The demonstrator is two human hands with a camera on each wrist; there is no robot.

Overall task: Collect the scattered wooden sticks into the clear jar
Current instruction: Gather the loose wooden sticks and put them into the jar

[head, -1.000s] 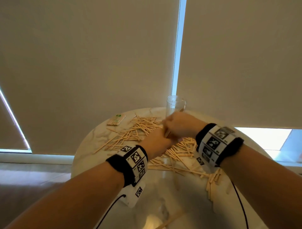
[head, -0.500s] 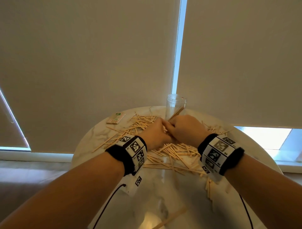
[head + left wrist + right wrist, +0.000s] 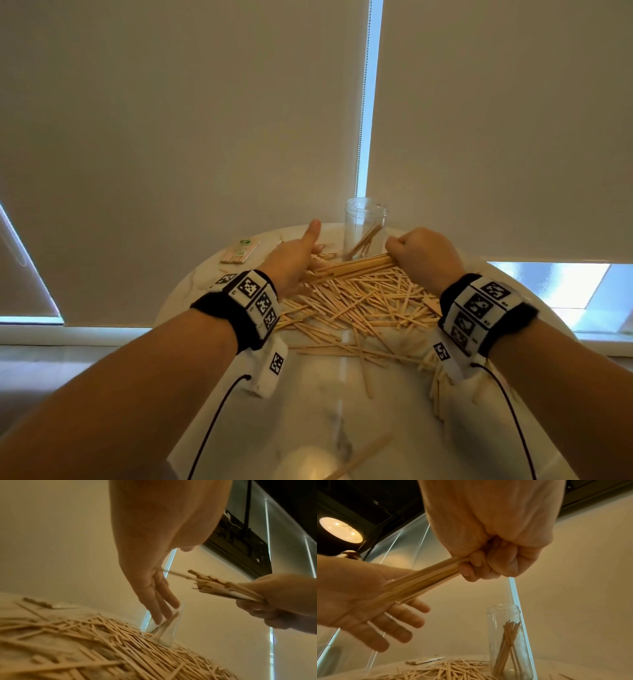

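Note:
A clear jar [image 3: 365, 229] [image 3: 508, 639] [image 3: 164, 628] stands upright at the table's far edge with several wooden sticks leaning inside. My right hand [image 3: 423, 255] [image 3: 488, 561] grips a bundle of sticks [image 3: 356, 267] [image 3: 423, 580] [image 3: 223, 588] in a fist, just right of the jar. My left hand [image 3: 294, 260] [image 3: 157, 599] [image 3: 368, 601] is flat with straight fingers and raised thumb; the bundle's free ends lie against its palm. A heap of loose sticks [image 3: 359, 305] [image 3: 102, 642] covers the table below both hands.
The round marble table [image 3: 308, 411] ends just behind the jar, against drawn roller blinds. A small banded pack of sticks [image 3: 241, 251] lies at the far left. Stray sticks lie near the front edge [image 3: 363, 455] and by my right wrist [image 3: 436, 390].
My hands, which were pressed together over the heap, have drawn apart. The right hand now holds the bundle alone and the left has flattened against its ends.

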